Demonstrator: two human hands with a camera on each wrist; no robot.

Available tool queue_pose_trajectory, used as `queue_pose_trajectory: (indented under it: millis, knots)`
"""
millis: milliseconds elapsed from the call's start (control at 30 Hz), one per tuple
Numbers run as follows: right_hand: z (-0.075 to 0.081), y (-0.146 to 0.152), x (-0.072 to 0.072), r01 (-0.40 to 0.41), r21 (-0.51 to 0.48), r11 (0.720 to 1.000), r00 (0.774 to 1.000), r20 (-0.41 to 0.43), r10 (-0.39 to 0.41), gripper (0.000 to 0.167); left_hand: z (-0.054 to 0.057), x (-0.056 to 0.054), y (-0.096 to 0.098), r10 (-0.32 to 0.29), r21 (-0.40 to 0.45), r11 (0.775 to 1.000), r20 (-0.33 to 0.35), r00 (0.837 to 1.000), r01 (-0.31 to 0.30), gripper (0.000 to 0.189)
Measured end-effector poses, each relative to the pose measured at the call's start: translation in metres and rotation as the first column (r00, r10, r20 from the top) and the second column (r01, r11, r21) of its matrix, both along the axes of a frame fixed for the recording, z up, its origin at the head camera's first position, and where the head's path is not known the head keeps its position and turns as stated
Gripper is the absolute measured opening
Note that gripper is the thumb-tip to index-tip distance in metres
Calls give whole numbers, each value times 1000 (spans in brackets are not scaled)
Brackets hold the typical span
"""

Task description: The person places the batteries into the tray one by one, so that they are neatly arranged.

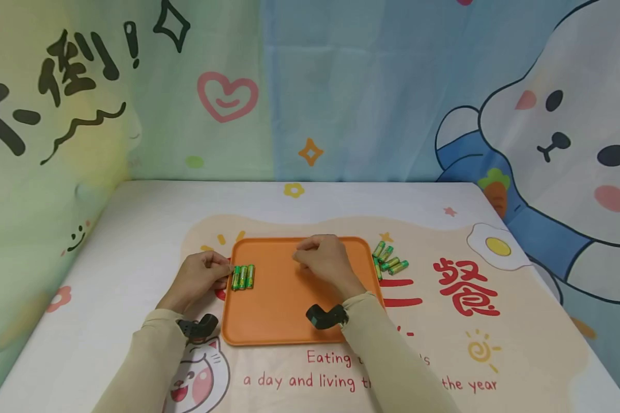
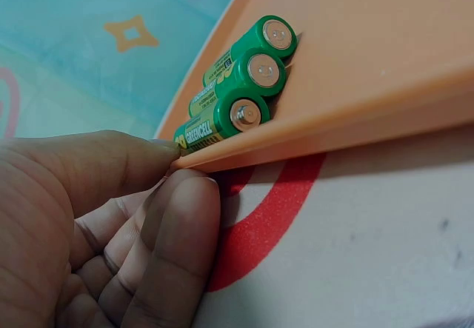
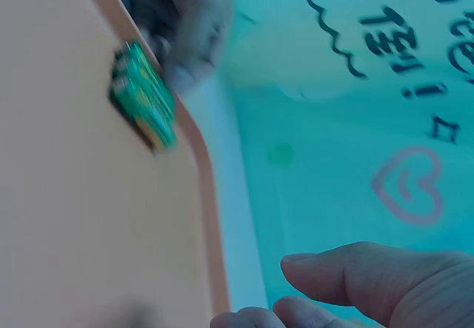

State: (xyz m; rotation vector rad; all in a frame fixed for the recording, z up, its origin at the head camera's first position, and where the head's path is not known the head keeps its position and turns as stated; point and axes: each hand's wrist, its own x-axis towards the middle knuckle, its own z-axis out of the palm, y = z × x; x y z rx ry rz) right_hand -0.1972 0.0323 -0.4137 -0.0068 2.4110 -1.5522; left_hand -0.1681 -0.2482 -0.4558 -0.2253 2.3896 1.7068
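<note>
Three green batteries [image 1: 243,277] lie side by side near the left edge of the orange tray [image 1: 279,318]. In the left wrist view, "GREENCELL" can be read on the nearest battery [image 2: 198,132]. My left hand [image 1: 198,279] is at the tray's left rim, thumb above and a bent finger below, pinching the rim right beside that battery. Over the upper middle of the tray is my right hand [image 1: 326,261], fingers loosely bent. A gap shows between its thumb [image 3: 326,272] and fingers in the right wrist view, with nothing held there.
Several more green batteries [image 1: 391,263] lie loosely at the tray's right edge, one close against the rim. The tray sits on a white table [image 1: 150,229] with printed pictures and lettering. Behind the table hangs a printed cloth [image 1: 351,103]. Each wrist wears a black camera.
</note>
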Motion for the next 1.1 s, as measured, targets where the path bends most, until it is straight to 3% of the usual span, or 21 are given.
queue_pose_trajectory:
  millis: [300,600,1100]
  knots:
    - [6,81,-4,170,19,985,985,20,-170,23,-1,0,0,-2,-29,1000,17,1000,2,21]
    - [-5,142,-1,307,49,951,950,49,-309,28,-1,0,-1,-13,-26,1000,15,1000,14,22]
    - [-20,167,1,392,261,882,900,91,-427,30,2,3,1,-24,4,1000,7,1000,24,23]
